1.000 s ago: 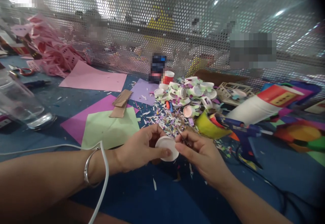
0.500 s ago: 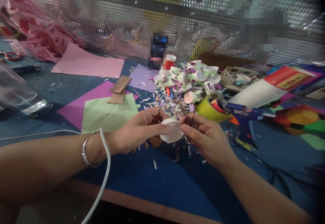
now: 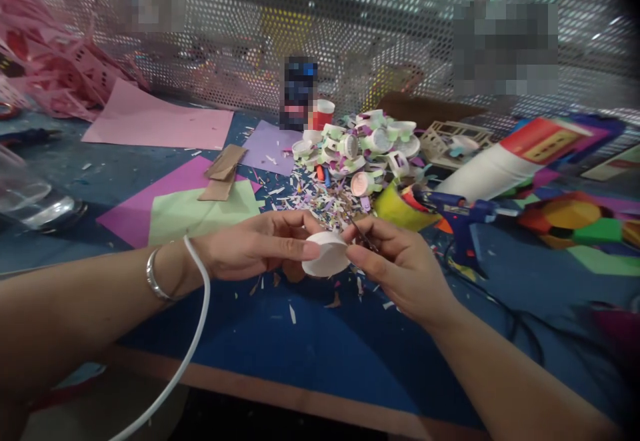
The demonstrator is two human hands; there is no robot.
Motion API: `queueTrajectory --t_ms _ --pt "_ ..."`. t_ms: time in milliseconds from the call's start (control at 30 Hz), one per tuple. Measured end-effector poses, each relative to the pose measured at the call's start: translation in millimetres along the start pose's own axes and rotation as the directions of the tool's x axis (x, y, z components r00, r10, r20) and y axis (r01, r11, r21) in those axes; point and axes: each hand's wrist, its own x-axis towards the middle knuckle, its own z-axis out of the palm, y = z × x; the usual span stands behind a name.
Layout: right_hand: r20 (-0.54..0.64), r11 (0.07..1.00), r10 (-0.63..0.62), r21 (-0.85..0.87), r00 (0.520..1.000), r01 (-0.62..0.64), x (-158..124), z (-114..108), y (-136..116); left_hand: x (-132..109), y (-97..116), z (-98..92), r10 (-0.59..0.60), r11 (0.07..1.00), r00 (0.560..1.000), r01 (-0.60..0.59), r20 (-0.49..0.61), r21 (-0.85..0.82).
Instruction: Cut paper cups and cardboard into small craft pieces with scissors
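My left hand (image 3: pixel 267 241) is closed on a round white paper cup piece (image 3: pixel 327 260), thumb on its face and fingers behind the rim. My right hand (image 3: pixel 400 261) pinches at the right edge of the same piece. A thin dark metal tool (image 3: pixel 364 233), its kind partly hidden by the fingers, lies in the right hand and points up and to the left. Just beyond the hands, paper scraps (image 3: pixel 313 194) are scattered before a heap of cut white cup pieces (image 3: pixel 360 144) with pale green and purple bits.
A blue glue gun (image 3: pixel 463 218) stands at the right, near a white tube (image 3: pixel 480 171) and a yellow cup (image 3: pixel 400 204). Green paper (image 3: pixel 200 211), brown cardboard (image 3: pixel 223 171) and pink paper (image 3: pixel 165 121) lie left. A clear container (image 3: pixel 40 194) is at far left. Behind rises a perforated metal screen (image 3: pixel 225 34).
The view has shifted slightly, so the whole scene sits further left. Both hands keep the white cup piece between them, and its face is tilted a little differently.
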Motion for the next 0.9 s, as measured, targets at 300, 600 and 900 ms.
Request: queueTrajectory --t_ms 300,600,900 --pt "-0.081 1.0 -0.002 -0.01 0.997 0.002 -7 -8 2 2 1 -1.3 0.368 0.886 0.914 -0.289 -0.172 0.362" --pt "0.102 0.979 0.088 -0.195 0.991 -0.067 -6 1 -6 4 -7 -5.8 0.575 0.638 0.809 -0.348 -0.123 0.687" --pt "0.136 0.961 0.094 -0.27 0.986 -0.055 -7 1 -7 5 -12 -9.0 0.64 0.512 0.768 -0.385 -0.041 0.768"
